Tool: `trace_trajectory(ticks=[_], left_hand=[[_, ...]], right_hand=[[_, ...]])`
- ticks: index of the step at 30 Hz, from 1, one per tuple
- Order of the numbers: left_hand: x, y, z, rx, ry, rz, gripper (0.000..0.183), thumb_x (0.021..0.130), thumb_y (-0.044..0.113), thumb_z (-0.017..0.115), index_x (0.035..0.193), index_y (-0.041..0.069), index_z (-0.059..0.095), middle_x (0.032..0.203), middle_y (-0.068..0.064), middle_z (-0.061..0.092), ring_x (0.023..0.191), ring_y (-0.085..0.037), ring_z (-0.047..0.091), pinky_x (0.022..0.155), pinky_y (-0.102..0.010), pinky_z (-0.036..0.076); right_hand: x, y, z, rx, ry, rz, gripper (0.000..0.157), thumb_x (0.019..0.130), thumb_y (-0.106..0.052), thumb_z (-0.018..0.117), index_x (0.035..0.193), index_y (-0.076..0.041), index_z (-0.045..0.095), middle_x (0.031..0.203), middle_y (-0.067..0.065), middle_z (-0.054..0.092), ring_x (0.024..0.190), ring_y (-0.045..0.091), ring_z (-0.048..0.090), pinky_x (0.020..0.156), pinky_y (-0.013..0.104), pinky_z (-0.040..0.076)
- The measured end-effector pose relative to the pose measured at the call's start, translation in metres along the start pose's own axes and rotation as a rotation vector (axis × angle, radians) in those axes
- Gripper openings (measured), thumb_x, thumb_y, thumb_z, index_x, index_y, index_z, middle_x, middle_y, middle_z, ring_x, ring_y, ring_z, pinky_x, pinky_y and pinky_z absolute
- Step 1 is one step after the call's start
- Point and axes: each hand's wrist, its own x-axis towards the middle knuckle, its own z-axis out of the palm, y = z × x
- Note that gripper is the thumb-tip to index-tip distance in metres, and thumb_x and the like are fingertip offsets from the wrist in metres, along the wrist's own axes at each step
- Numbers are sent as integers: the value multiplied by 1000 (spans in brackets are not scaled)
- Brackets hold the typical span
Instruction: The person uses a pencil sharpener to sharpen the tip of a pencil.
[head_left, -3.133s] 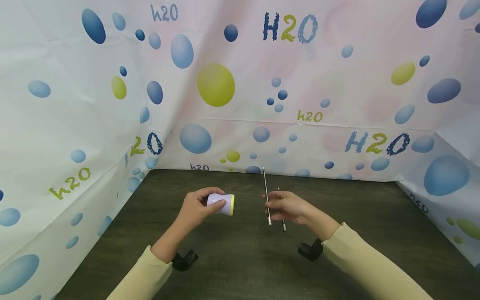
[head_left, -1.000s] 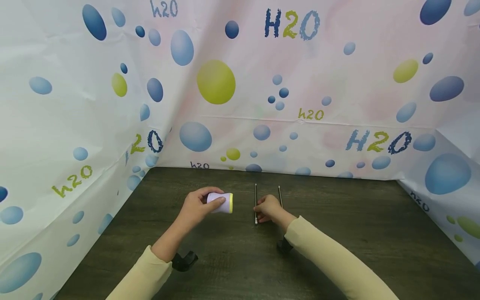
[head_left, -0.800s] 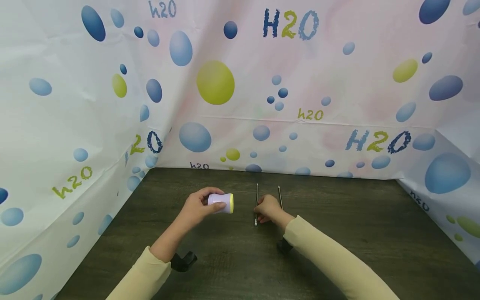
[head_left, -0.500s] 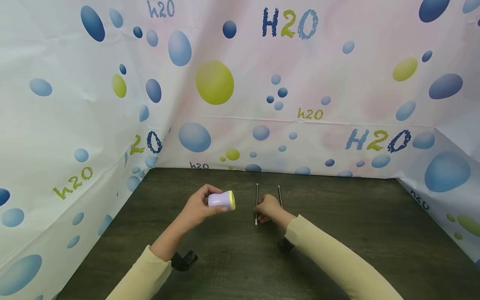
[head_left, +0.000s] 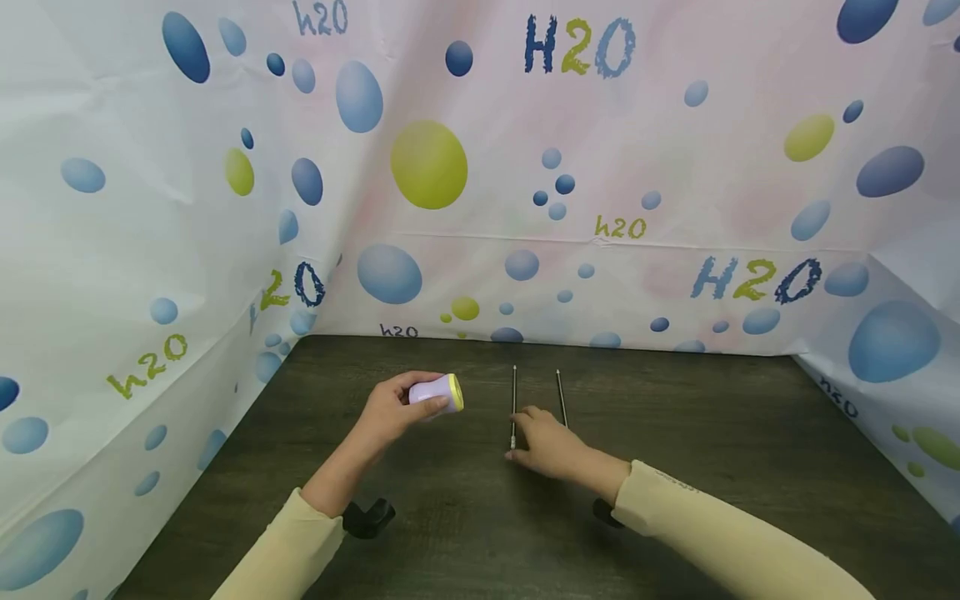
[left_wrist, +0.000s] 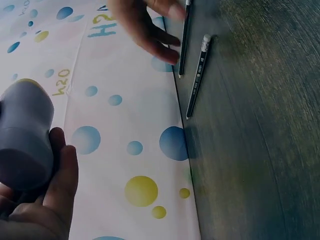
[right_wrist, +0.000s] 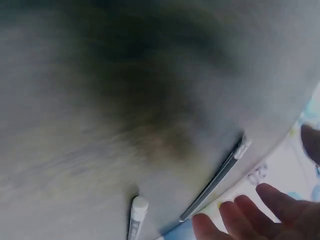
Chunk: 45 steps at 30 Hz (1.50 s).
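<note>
A small lavender container [head_left: 427, 394] with a yellow end is held in my left hand [head_left: 388, 414], above the table, its yellow end tilted to the right. The left wrist view shows its waisted body [left_wrist: 27, 132] between thumb and fingers. Two dark pencils with white erasers lie on the table, the left pencil [head_left: 514, 392] roughly parallel to the right pencil [head_left: 561, 396]. My right hand [head_left: 553, 443] hovers by the eraser end of the left pencil, fingers spread and holding nothing; it hides the near part of the right pencil. Its fingers appear loose in the right wrist view.
The dark wooden table [head_left: 450, 525] reaches back to a white sheet [head_left: 495, 208] printed with bubbles and H2O lettering, which encloses the back and sides. Black wrist straps [head_left: 369, 518] show under both forearms.
About three seconds ago the right hand held the left pencil raised. The pencil was laid down and released, and the hand has drawn back toward me. The left hand has tilted the container slightly.
</note>
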Motion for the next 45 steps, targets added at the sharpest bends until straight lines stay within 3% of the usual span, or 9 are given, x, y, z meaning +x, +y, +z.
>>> trace_trajectory(ticks=[4,9,18,26,34,45], left_hand=[[1,0,0,5,26,-2,43,96,21,73,134,3,65,128,-23,65,101,-23,62,80,-29,52],[3,-2,1,-4,31,11,43,96,19,72,135,2,65,131,-24,65,104,-25,63,81,-28,52],[5,-4,5,-80,21,16,48,95,11,73,138,-3,58,136,-25,62,115,-29,61,90,-33,54],[10,-3,6,-124,10,-15,56,98,10,67,148,-5,48,145,-28,54,130,-40,54,106,-49,50],[20,-2,3,-173,35,-28,55,101,11,63,150,-5,45,147,-28,52,132,-38,53,108,-46,46],[38,0,-5,-190,79,-35,57,101,13,63,152,-3,43,155,-26,47,143,-39,45,118,-55,38]], right_hand=[[-15,-3,4,-105,-64,-76,76,93,-37,76,149,5,46,157,26,42,146,44,42,113,57,43],[-23,-1,11,-133,-115,-113,82,92,-40,75,152,6,41,162,26,36,149,44,38,115,57,41],[-24,1,18,-132,-134,-89,84,90,-40,77,151,6,42,162,25,36,149,44,39,116,56,41],[-26,-1,19,-139,-128,-83,83,90,-39,78,150,7,43,161,26,38,148,44,40,116,54,41],[-25,-1,19,-135,-130,-79,83,90,-39,77,150,8,43,161,26,37,147,44,41,116,55,41],[-25,0,19,-123,-139,-82,83,91,-38,77,150,7,42,161,27,36,147,45,41,117,55,40]])
